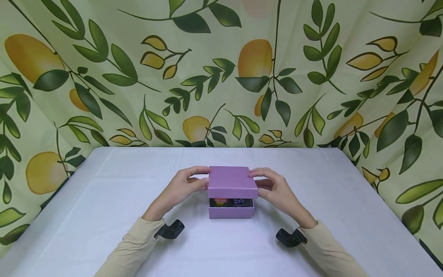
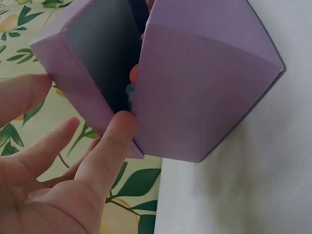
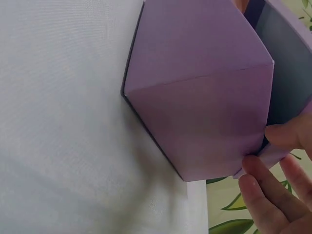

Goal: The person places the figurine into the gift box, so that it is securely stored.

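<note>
A purple cardboard box (image 1: 231,212) stands in the middle of the table, its purple lid (image 1: 232,179) raised at the front and tilted over it. Through the front gap show a reddish-orange item (image 1: 220,202) and a dark patterned item (image 1: 239,202), both too small to identify. My left hand (image 1: 181,185) holds the lid by its left side; in the left wrist view the thumb (image 2: 122,124) sits at the gap between lid and box. On the opposite side, my right hand (image 1: 278,190) grips the lid's right side, with fingertips (image 3: 251,163) near the box's upper edge.
A white cloth (image 1: 138,165) covers the table. Behind it and at both sides hangs a curtain (image 1: 214,88) printed with leaves and fruit. Black wrist cameras (image 1: 171,229) are strapped over both beige sleeves (image 1: 133,246).
</note>
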`<state>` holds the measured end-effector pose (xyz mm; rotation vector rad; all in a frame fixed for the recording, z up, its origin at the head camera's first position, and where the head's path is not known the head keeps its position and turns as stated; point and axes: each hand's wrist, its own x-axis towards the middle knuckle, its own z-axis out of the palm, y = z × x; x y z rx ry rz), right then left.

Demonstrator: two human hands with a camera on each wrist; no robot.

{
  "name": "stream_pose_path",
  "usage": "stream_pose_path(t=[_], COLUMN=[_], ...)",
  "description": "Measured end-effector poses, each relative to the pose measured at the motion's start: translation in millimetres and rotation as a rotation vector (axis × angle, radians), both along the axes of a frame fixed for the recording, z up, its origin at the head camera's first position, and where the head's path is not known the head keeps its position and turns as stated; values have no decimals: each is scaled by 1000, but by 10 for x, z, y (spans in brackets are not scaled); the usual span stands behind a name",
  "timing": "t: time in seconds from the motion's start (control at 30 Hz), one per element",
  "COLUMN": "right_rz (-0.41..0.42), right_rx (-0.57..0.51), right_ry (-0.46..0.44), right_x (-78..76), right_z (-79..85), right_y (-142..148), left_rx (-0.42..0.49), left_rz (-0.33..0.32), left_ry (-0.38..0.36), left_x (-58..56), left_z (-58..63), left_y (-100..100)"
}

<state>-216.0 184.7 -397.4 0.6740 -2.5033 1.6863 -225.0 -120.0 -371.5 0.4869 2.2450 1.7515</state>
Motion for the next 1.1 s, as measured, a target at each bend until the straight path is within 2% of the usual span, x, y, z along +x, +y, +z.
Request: stream_pose_path(t=[0.17,0.33,0.47,0.77,0.97,1.1], right_rz=[7,-2,-23,-29,-23,-23], right_rx=[5,3,4,-29,-64,-61], right_ry=[12,-23,-50,-18,-57,-74], right_x=[25,48,55,72,83,89], right_z=[-10,-20,-33,-70,-95,-120], right_y=[6,2,0,9,-9,-12], left_rx=[-42,-99,-102,-128,-186,-185], left_rz=[-12,-18,-35,-46,-60,-68], left_ry=[-7,-14,-20,-22,-16,-1], left_x=[14,35,42,71,97,95], left_z=[-2,-23,-40,-36,-25,-46], left_y=[-14,-22,-22,-30,-26,-14])
